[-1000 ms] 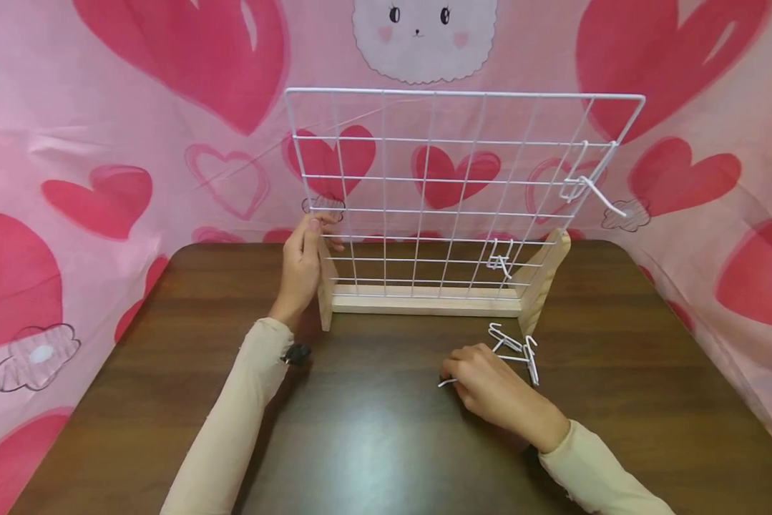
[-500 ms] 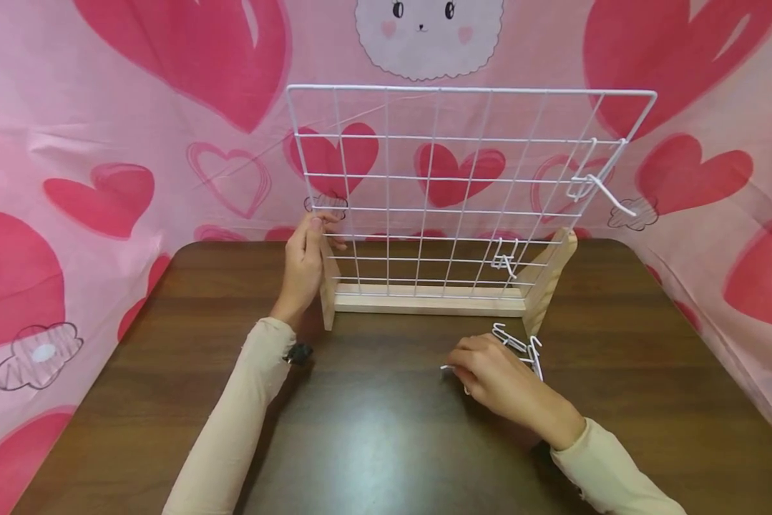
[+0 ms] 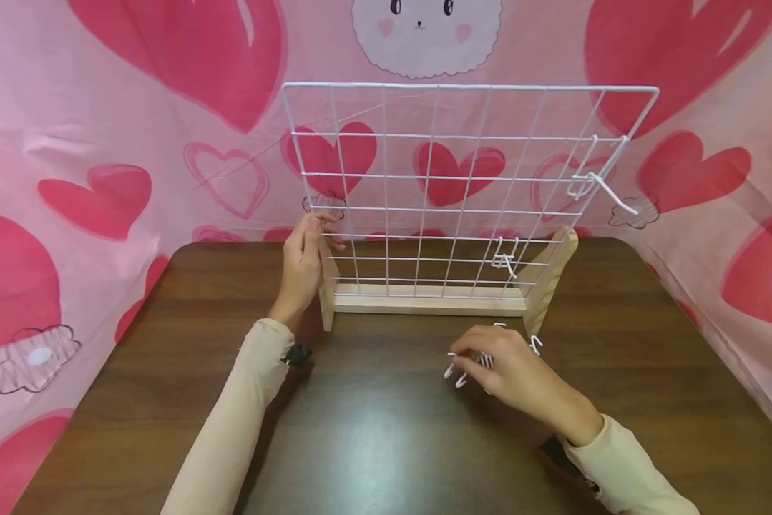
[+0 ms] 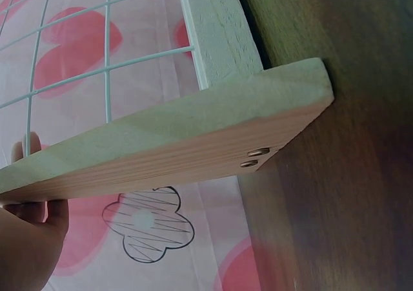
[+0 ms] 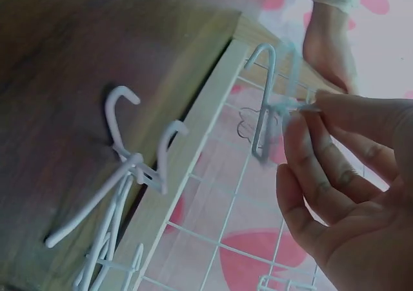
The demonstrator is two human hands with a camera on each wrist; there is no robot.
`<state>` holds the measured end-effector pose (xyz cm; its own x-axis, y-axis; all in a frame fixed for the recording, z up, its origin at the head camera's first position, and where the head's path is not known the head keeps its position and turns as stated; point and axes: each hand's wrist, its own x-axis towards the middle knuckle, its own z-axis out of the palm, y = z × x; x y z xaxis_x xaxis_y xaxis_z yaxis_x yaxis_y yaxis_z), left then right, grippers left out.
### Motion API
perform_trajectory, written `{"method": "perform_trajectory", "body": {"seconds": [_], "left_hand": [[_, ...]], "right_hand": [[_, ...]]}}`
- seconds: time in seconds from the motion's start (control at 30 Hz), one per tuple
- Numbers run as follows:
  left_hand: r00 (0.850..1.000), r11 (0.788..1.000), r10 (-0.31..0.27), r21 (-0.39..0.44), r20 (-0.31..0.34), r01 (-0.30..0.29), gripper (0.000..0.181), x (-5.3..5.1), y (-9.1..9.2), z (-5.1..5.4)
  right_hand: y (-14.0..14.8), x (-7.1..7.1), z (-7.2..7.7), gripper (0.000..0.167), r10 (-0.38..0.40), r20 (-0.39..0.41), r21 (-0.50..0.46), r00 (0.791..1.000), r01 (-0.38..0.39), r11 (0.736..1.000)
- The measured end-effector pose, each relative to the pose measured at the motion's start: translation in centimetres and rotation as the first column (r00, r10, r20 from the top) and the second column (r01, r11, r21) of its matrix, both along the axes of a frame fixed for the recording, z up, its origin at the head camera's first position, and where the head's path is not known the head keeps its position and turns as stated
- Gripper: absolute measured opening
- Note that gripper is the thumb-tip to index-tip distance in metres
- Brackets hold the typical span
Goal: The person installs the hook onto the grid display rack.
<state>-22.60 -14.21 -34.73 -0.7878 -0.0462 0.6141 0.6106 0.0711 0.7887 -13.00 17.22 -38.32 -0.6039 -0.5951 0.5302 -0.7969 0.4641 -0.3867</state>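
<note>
A white wire grid panel (image 3: 433, 136) stands in a pale wooden frame (image 3: 424, 303), leaning back. My left hand (image 3: 300, 268) grips the frame's left side piece (image 4: 193, 136), some fingers behind it. Low in front of the frame's right half, my right hand (image 3: 517, 372) pinches a white wire hook (image 5: 266, 104) between thumb and fingers. Its two bent ends point away from the fingertips. Other loose white hooks (image 5: 122, 168) lie on the table by that hand, which partly hides them in the head view.
Two white hooks hang on the grid's right side: an upper hook (image 3: 592, 179) and a lower hook (image 3: 504, 260). The brown wooden table (image 3: 360, 400) reaches back to a pink heart-print cloth (image 3: 218, 86).
My right hand has lifted the hook slightly, moved a little right and turned it so that its two bent ends show. The left hand keeps its place on the frame.
</note>
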Motion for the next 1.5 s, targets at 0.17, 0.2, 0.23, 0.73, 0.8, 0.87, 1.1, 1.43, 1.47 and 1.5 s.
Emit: {"method": "perform_trajectory", "body": {"seconds": [0.17,0.2,0.23,0.73,0.8,0.87,1.1,1.43,1.47,1.5], "left_hand": [[1.0,1.0,0.001,0.002,-0.008,-0.001,0.033,-0.1,-0.1,0.2],[1.0,1.0,0.003,0.004,-0.009,-0.003,0.034,-0.1,-0.2,0.2],[1.0,1.0,0.005,0.005,-0.012,-0.005,0.034,-0.1,-0.2,0.2],[1.0,1.0,0.003,0.001,-0.012,-0.003,0.034,0.1,0.2,0.3],[1.0,1.0,0.007,0.005,-0.01,-0.007,0.034,0.1,0.2,0.3],[1.0,1.0,0.011,0.005,-0.01,-0.011,0.034,0.1,0.2,0.3],[1.0,1.0,0.013,0.002,-0.016,-0.013,0.035,-0.6,-0.1,-0.7],[0.999,1.0,0.017,0.013,-0.032,-0.016,0.036,-2.2,-0.7,-2.6],[0.999,1.0,0.016,0.013,-0.034,-0.016,0.036,-2.2,-0.7,-2.7],[0.999,1.0,0.015,0.012,-0.037,-0.015,0.037,-2.3,-0.7,-2.7]], "right_hand": [[0.2,-0.1,0.8,0.018,0.001,0.051,-0.081,0.999,0.003,0.997],[0.2,0.0,1.0,0.018,-0.001,0.065,-0.091,0.998,0.007,0.996],[0.2,0.0,1.1,0.019,-0.004,0.082,-0.1,0.997,0.012,0.995],[0.7,0.8,2.1,0.015,0.014,0.414,-0.253,0.91,0.1,0.962],[0.8,0.9,2.3,0.016,0.032,0.436,-0.28,0.899,0.102,0.955],[0.8,0.8,2.4,0.017,0.054,0.451,-0.308,0.891,0.099,0.946],[0.8,0.7,2.6,0.02,0.102,0.453,-0.373,0.886,0.084,0.924],[0.8,0.5,2.4,0.018,0.011,0.416,-0.344,0.909,0.146,0.927],[0.8,0.5,2.4,0.018,0.004,0.412,-0.343,0.911,0.151,0.927],[0.8,0.5,2.4,0.018,0.0,0.407,-0.344,0.913,0.153,0.926]]}}
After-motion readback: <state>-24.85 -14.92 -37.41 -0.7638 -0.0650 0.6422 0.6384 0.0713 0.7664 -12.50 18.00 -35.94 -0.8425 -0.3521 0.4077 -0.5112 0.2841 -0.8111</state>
